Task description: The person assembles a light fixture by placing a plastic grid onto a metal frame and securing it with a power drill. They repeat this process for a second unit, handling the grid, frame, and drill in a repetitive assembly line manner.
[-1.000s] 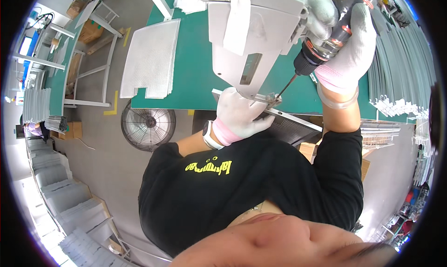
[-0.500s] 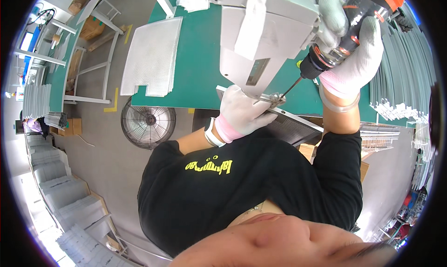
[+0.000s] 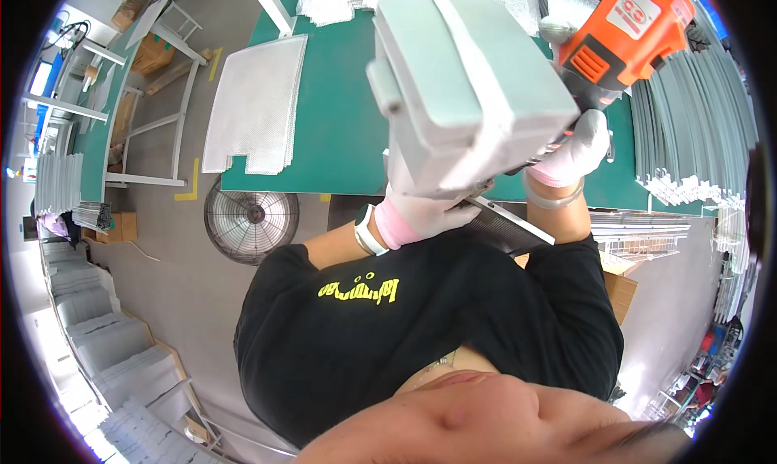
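A cordless drill with an orange and black body is in my right hand. The white-gloved fingers wrap around it, partly behind a grey box-shaped unit with a white strip across its top. That unit hides the drill's tip. My left hand, also in a white glove with a pink cuff, is closed at the edge of a metal-framed dark mesh panel. The panel slants over the table's near edge, close to my body. Part of the left hand is covered by the grey unit.
White mesh sheets lie at the left of the green table, with others at the back. Long grey strips are stacked at the right. A round floor fan stands below the table's left edge. Cardboard boxes sit at lower right.
My right hand and the drill have moved left and nearer the grey unit, and the drill has tilted. The grey unit shows more of its top. My left hand stays at the panel.
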The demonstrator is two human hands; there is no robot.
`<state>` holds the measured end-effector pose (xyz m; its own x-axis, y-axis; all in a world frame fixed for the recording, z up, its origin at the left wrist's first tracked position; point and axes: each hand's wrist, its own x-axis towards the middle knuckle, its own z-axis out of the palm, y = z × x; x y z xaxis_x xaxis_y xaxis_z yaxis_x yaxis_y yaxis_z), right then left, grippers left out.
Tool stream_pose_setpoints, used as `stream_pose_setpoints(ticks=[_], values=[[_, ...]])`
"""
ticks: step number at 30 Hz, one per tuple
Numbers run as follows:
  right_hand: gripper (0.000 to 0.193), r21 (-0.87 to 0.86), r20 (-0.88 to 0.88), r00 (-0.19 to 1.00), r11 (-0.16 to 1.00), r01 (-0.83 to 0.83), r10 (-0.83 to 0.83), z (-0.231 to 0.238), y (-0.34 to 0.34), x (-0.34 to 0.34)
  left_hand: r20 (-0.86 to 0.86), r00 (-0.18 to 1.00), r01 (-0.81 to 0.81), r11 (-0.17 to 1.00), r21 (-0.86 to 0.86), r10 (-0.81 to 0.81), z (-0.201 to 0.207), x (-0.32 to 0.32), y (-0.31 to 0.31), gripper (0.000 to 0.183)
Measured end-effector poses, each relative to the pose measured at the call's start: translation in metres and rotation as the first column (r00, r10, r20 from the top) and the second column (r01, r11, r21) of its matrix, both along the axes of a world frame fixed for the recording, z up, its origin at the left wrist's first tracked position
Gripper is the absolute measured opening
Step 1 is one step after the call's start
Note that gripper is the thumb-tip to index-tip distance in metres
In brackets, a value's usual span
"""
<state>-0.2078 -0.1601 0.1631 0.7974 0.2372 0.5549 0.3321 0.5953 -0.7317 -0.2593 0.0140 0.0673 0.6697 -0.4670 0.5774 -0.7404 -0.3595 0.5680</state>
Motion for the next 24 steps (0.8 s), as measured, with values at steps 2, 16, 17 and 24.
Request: stream_pose_setpoints(ticks=[2, 16, 17, 24], values=[[0.065, 0.044, -0.008, 1.000, 0.999, -0.022, 0.023, -0.005, 0.001, 0.001, -0.105, 0.992, 0.073, 0.997, 0.030, -0.069, 0.005, 0.003, -0.001, 0.029], [0.052, 0.039, 0.036, 0.991, 0.991, -0.127, 0.126, 0.020, 0.005, 0.014, -0.112, 0.994, 0.018, 0.998, 0.067, -0.011, -0.028, 0.001, 0.001, 0.034], [0.039, 0.040, 0.064, 0.993, 0.994, -0.104, 0.101, 0.028, 0.000, 0.020, -0.024, 1.000, -0.012, 1.000, 0.013, 0.012, -0.007, 0.005, 0.003, 0.029], [0.033, 0.097, 0.291, 0.719, 0.767, 0.634, -0.631, 0.118, -0.011, 0.041, 0.164, 0.986, 0.002, 0.998, 0.070, -0.014, 0.006, 0.022, 0.012, 0.034]])
